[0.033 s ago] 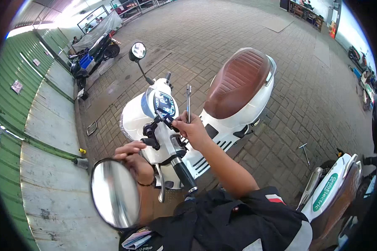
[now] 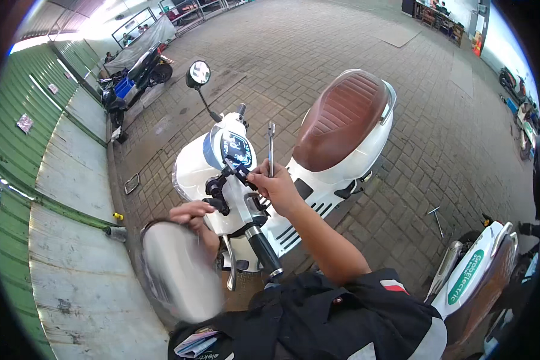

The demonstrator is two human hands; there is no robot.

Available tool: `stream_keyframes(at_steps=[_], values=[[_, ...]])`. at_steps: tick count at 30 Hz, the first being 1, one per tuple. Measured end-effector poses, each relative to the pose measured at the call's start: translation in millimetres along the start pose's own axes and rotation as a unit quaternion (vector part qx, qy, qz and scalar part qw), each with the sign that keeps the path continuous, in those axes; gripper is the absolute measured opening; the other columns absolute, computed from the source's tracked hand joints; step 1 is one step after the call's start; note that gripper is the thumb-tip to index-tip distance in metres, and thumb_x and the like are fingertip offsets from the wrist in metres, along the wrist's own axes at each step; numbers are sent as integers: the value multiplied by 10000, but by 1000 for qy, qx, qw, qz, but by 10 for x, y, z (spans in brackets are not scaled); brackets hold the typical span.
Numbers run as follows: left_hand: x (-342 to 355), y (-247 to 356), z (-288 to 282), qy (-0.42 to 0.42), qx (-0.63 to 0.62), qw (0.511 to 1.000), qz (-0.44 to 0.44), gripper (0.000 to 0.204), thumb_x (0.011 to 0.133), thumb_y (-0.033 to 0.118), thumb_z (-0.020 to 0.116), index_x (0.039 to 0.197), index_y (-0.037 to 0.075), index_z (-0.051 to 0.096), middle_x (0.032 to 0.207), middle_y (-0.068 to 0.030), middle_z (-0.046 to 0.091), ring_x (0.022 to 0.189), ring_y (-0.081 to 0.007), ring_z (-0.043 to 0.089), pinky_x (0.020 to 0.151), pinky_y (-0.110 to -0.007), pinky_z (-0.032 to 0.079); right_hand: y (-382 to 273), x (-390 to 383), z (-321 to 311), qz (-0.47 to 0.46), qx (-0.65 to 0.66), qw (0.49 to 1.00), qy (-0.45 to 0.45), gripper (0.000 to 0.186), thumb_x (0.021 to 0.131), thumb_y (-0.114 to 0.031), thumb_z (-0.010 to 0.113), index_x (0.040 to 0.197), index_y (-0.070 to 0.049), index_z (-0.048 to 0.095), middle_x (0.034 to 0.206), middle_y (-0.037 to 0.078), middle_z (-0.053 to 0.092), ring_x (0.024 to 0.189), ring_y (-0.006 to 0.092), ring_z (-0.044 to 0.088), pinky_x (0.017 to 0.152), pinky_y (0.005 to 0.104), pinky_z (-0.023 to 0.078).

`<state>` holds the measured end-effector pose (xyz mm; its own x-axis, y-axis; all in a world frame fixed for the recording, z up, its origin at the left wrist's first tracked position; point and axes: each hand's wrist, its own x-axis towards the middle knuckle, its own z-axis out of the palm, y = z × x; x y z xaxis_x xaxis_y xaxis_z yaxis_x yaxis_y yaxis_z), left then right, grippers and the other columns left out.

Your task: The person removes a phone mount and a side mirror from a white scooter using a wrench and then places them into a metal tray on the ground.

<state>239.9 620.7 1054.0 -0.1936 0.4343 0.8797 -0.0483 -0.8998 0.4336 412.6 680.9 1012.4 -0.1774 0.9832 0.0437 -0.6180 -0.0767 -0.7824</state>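
A white scooter (image 2: 192, 157) stands before me, its handlebar turned toward me and its display lit. My right hand (image 2: 272, 184) is closed round a chrome spanner (image 2: 271, 144) held upright, fingertips against the black clamp (image 2: 240, 173) by the display. At the lower left my left hand (image 2: 192, 211) is at the upper edge of a rear-view mirror (image 2: 183, 273), which is smeared by motion. Its fingers are bent and partly behind the mirror, so the grip itself is hidden. The left handlebar grip (image 2: 264, 252) and brake lever (image 2: 230, 264) lie between my arms.
The scooter's brown seat (image 2: 345, 114) and other mirror (image 2: 198, 73) are farther off. A T-handle wrench (image 2: 438, 221) lies on the paving at right, near another white scooter (image 2: 471, 270). A green and grey metal wall (image 2: 72, 240) runs along the left; a dark scooter (image 2: 132, 84) stands beyond.
The near mirror has swung to the right and tilted, going from sharp to blurred. My left hand has shifted slightly right with it. My right hand and the spanner keep their place.
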Motion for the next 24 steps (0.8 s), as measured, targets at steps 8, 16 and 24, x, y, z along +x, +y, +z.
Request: stream_keyframes(at_steps=[8, 16, 24], values=[[1149, -289, 6, -98, 2, 829, -551, 150, 955, 192, 620, 950, 55, 559, 724, 19, 518, 490, -96, 464, 490, -229, 410, 36, -72, -15, 17, 33, 999, 13, 349, 828, -61, 745, 731, -131, 417, 749, 8, 574, 510, 59, 437, 441, 210, 310], [223, 90, -27, 301, -145, 924, -187, 196, 1016, 265, 518, 1003, 70, 499, 815, -50, 494, 758, -175, 537, 746, -332, 474, 50, -49, -62, 21, 12, 1000, 17, 344, 827, -49, 742, 732, -127, 421, 780, 32, 593, 525, 64, 455, 453, 208, 321], [51, -4, 31, -16, 1, 1000, 8, 218, 1000, 217, 505, 1162, 79, 458, 963, -179, 587, 900, -362, 657, 836, -497, 530, 73, -21, -67, 8, 51, 999, -3, 349, 827, -40, 741, 732, -133, 418, 830, 33, 608, 540, 68, 477, 454, 201, 346]])
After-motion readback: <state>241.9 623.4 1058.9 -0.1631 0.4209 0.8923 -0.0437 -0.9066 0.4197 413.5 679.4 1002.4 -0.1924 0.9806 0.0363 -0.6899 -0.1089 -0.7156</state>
